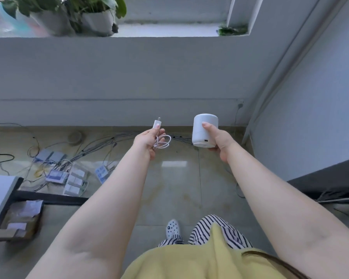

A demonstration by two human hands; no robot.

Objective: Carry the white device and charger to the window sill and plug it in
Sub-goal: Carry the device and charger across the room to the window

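Observation:
My right hand (218,140) grips the white device (203,130), a small upright cylinder with a port low on its side. My left hand (147,140) holds the white charger (156,124) with its prongs pointing up, and its coiled white cable (162,142) hangs from my fingers. Both hands are stretched out in front of me above the floor. The window sill (169,30) runs across the top of the view, above a grey wall. A wall socket (240,102) with a plug in it sits on that wall, up and to the right of the device.
Two potted plants (85,15) stand on the sill's left part. Power strips and tangled cables (69,174) lie on the floor at the left. A table corner (0,194) and a cardboard box (18,220) are at the lower left. A dark cabinet (330,184) stands at the right.

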